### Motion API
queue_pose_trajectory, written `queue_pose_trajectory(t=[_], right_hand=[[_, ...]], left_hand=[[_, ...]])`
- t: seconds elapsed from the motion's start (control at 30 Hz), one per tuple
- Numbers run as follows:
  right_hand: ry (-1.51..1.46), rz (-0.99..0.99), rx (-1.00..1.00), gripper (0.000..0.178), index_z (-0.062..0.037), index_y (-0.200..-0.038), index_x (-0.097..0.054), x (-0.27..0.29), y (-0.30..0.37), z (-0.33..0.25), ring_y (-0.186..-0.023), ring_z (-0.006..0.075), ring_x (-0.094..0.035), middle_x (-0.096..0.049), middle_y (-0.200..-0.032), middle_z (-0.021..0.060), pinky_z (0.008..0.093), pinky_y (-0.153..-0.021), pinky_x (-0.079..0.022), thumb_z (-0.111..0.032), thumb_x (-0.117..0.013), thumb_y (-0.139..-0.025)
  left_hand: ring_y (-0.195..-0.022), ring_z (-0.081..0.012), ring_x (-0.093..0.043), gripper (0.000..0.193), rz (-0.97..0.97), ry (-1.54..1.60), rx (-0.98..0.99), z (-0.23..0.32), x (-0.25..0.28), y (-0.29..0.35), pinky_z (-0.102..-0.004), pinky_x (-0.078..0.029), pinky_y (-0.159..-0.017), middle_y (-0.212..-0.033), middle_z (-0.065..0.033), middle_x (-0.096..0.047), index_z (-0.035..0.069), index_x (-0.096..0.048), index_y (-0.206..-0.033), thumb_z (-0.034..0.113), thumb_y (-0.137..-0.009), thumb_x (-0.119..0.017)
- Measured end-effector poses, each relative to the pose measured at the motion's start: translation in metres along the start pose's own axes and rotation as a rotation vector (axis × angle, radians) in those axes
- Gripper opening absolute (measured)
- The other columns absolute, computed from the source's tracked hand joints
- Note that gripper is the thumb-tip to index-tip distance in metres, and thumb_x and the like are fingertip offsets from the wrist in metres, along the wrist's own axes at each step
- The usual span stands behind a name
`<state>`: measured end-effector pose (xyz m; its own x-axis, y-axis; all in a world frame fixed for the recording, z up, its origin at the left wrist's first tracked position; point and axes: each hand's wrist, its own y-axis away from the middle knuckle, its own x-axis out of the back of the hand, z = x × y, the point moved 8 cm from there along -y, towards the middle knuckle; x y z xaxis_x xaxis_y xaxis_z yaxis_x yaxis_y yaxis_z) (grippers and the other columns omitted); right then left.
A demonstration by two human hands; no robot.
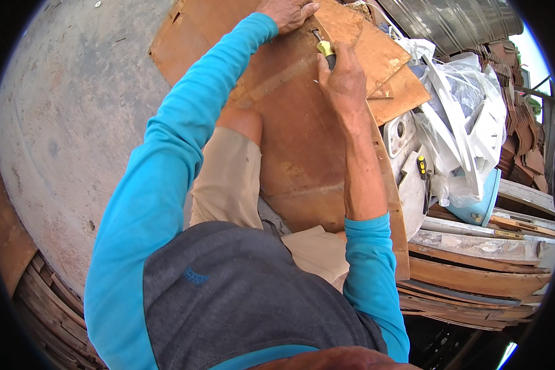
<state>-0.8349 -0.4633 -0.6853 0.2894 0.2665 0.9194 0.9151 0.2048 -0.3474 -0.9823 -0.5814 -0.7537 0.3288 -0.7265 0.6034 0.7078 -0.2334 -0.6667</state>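
A large brown wooden panel (pixel 296 135) lies tilted in front of me, beside my bent knee. My left hand (pixel 287 13) rests on its far part, fingers stretched out over the wood and holding nothing. My right hand (pixel 345 80) is closed round a screwdriver (pixel 325 48) with a yellow-green and black handle. Its metal shaft points away from me, and the tip meets the panel near a small dark mark, just right of my left hand. Whether the tip sits in a screw or a hole is too small to tell.
Thin plywood pieces (pixel 398 95) lie right of the panel. Beyond them are clear plastic wrap with white parts (pixel 465 117), a second yellow-and-black screwdriver (pixel 422 168), a light-blue container (pixel 478 200) and stacked boards (pixel 475 274). A metal drum (pixel 453 21) lies at the far right; concrete floor (pixel 86 123) spreads left.
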Motion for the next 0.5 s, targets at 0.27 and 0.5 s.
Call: queue_pose_trajectory(t=[0.27,0.5], right_hand=[[-0.147,0.07,0.146,0.03,0.0001,-0.108,-0.062,0.013,-0.005,0.01,-0.091,0.0422,-0.067,-0.068,-0.097,0.0223,0.0481,-0.077,-0.055,-0.015,-0.077,-0.087],[-0.01,-0.137,-0.093,0.036,0.0021,-0.114,-0.068,0.016,-0.01,0.015,-0.096,0.0418,-0.071,-0.072,-0.103,0.0262,0.0462,-0.084,-0.056,-0.026,-0.074,-0.091]], left_hand=[[-0.118,-0.0243,-0.052,0.027,0.09,-0.061,-0.085,0.005,0.011,-0.004,-0.0468,-0.037,-0.103,-0.113,-0.003,-0.066,0.016,-0.074,-0.106,0.037,-0.099,-0.059],[-0.111,-0.0342,-0.063,0.023,0.292,0.253,0.155,0.058,0.036,0.058,-0.0436,-0.052,-0.097,-0.116,-0.0126,-0.067,0.01,-0.072,-0.11,0.018,-0.089,-0.074]])
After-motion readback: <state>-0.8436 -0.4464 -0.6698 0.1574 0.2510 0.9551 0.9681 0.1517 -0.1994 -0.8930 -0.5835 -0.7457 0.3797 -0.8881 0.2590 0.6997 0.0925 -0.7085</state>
